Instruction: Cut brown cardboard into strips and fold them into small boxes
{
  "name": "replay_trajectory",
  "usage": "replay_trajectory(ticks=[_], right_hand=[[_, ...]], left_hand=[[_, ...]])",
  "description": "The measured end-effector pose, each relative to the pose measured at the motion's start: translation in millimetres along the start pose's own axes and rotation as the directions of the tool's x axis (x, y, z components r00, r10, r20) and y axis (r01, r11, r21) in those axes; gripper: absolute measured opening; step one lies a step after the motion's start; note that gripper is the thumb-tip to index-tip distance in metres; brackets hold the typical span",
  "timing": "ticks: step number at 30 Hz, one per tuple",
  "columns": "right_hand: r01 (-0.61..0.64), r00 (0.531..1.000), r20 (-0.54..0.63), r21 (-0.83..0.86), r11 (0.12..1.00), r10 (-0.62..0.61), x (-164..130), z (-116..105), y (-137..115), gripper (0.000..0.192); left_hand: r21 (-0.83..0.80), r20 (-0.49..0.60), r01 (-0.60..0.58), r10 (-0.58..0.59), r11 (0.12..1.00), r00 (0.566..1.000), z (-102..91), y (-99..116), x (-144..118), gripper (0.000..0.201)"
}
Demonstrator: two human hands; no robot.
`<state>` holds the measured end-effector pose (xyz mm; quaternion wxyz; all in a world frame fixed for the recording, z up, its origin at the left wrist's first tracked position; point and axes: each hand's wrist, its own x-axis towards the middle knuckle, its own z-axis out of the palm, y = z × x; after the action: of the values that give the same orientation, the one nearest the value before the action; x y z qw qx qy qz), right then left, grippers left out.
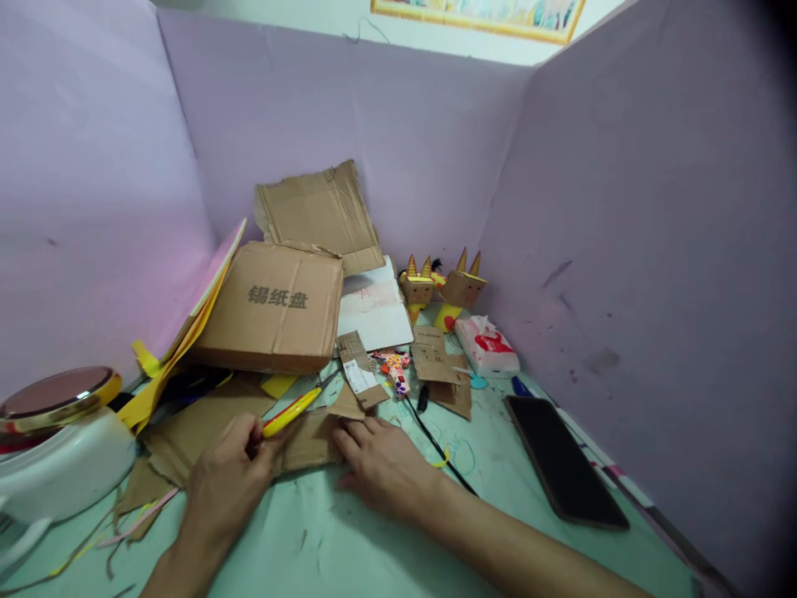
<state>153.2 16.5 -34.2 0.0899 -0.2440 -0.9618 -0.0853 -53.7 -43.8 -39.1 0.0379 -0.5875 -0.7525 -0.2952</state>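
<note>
Cutting cardboard: my left hand (227, 482) grips the yellow cutter (291, 412), my right hand (379, 465) lies flat, pinning the cardboard piece (311, 440) on the worktop (349, 540) between them. Next I'd need a steady pull.

We see a flat brown cardboard piece (308, 444) lying low in the frame's centre on the green table, edges ragged. A yellow-handled cutter (292, 412) lies tilted across its upper left, pointing up-right.
</note>
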Motion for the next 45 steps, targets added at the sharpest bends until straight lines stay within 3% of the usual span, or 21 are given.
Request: replay_trajectory(ticks=[3, 7, 11, 14, 19, 21, 24, 25, 27, 29, 31, 33, 35, 37, 38, 39, 41, 42, 43, 44, 45], right_hand=[[0.058, 0.997, 0.047, -0.069, 0.996, -0.055, 15.7, 5.8, -0.9, 0.024], [0.16, 0.987, 0.024, -0.126, 0.979, -0.158, 10.9, -0.3, -8.0, 0.035], [0.191, 0.976, -0.078, -0.147, 0.971, -0.203, -20.0, -11.7, -19.7, 0.038], [0.186, 0.971, -0.127, -0.116, 0.976, -0.2, -50.6, -11.7, -23.5, 0.038], [0.126, 0.97, -0.204, -0.03, 0.992, -0.129, -104.9, 1.3, -26.2, 0.036], [0.08, 0.974, -0.211, -0.014, 0.997, -0.081, -121.5, 6.0, -29.7, 0.034], [0.012, 0.966, -0.259, 0.02, 1.0, -0.007, -134.3, 9.0, -36.0, 0.032], [-0.007, 0.96, -0.28, 0.04, 0.999, 0.018, -135.5, 9.1, -37.6, 0.032], [-0.033, 0.952, -0.302, 0.087, 0.996, 0.057, -135.3, 8.5, -39.1, 0.031], [-0.039, 0.956, -0.286, 0.124, 0.992, 0.073, -134.1, 8.2, -38.3, 0.032], [-0.043, 0.963, -0.257, 0.145, 0.988, 0.08, -134.1, 9.7, -35.9, 0.035], [-0.028, 0.96, -0.27, 0.179, 0.983, 0.077, -137.1, 13.2, -33.6, 0.038], [-0.016, 0.936, -0.336, 0.248, 0.969, 0.101, -143.4, 18.1, -33.4, 0.039], [-0.082, 0.871, -0.424, 0.374, 0.924, 0.249, -151.4, 22.4, -36.3, 0.039], [-0.16, 0.803, -0.449, 0.474, 0.866, 0.393, -154.8, 23.7, -38.5, 0.039], [-0.244, 0.701, -0.434, 0.599, 0.763, 0.565, -157.1, 23.9, -40.7, 0.039], [-0.304, 0.462, -0.244, 0.86, 0.411, 0.853, -155.7, 21.0, -44.0, 0.038], [-0.259, 0.381, -0.086, 0.946, 0.195, 0.92, -151.5, 18.0, -44.6, 0.04], [-0.178, 0.368, 0.078, 0.984, -0.013, 0.926, -144.9, 14.2, -44.4, 0.046], [-0.081, 0.402, 0.207, 0.978, -0.191, 0.892, -136.3, 10.1, -43.7, 0.052], [-0.003, 0.482, 0.303, 0.939, -0.344, 0.822, -126.3, 6.1, -42.8, 0.058]], left_hand=[[0.026, -0.033, -0.082, 0.083, 0.996, 0.996, 1.6, -2.3, 1.3, 0.02], [0.023, -0.037, -0.103, 0.103, 0.994, 0.994, 2.3, -7.6, 3.5, 0.023], [-0.03, 0.117, -0.053, 0.056, 0.998, 0.992, 0.0, -6.7, 5.2, 0.024], [-0.03, 0.232, -0.112, 0.116, 0.993, 0.966, 0.7, -7.6, 6.7, 0.019], [0.021, 0.279, -0.24, 0.225, 0.97, 0.933, 7.5, -19.3, 9.6, 0.012], [-0.032, 0.221, -0.246, 0.247, 0.969, 0.943, 7.0, -18.9, 6.4, 0.019], [-0.088, -0.013, -0.245, 0.244, 0.966, 0.97, 0.3, -3.6, -9.5, 0.022], [-0.115, -0.048, -0.229, 0.224, 0.967, 0.973, -2.4, 5.1, -17.6, 0.022], [-0.196, 0.052, -0.25, 0.265, 0.948, 0.963, -6.4, 25.9, -35.6, 0.023], [-0.18, 0.28, -0.275, 0.317, 0.944, 0.906, -6.8, 47.2, -52.0, 0.031], [-0.138, 0.424, -0.299, 0.33, 0.944, 0.843, -4.2, 64.5, -63.0, 0.048], [-0.114, 0.5, -0.269, 0.289, 0.956, 0.816, -0.4, 74.1, -67.8, 0.052], [-0.115, 0.522, -0.184, 0.217, 0.976, 0.825, 2.8, 74.8, -68.0, 0.049], [-0.176, 0.543, -0.063, 0.15, 0.982, 0.826, 4.5, 69.0, -65.4, 0.033], [-0.231, 0.56, 0.008, 0.127, 0.973, 0.819, 4.7, 65.2, -63.5, 0.023], [-0.298, 0.574, 0.081, 0.111, 0.951, 0.812, 4.4, 61.8, -61.2, 0.021], [-0.439, 0.587, 0.209, 0.103, 0.874, 0.803, 2.7, 58.5, -56.5, 0.035], [-0.501, 0.584, 0.26, 0.101, 0.825, 0.806, 1.7, 59.4, -54.5, 0.039], [-0.554, 0.584, 0.304, 0.102, 0.775, 0.805, 0.8, 62.0, -53.1, 0.04], [-0.595, 0.583, 0.342, 0.098, 0.727, 0.806, 0.3, 66.1, -52.5, 0.04], [-0.627, 0.581, 0.375, 0.09, 0.683, 0.809, 0.5, 71.4, -52.8, 0.039]])
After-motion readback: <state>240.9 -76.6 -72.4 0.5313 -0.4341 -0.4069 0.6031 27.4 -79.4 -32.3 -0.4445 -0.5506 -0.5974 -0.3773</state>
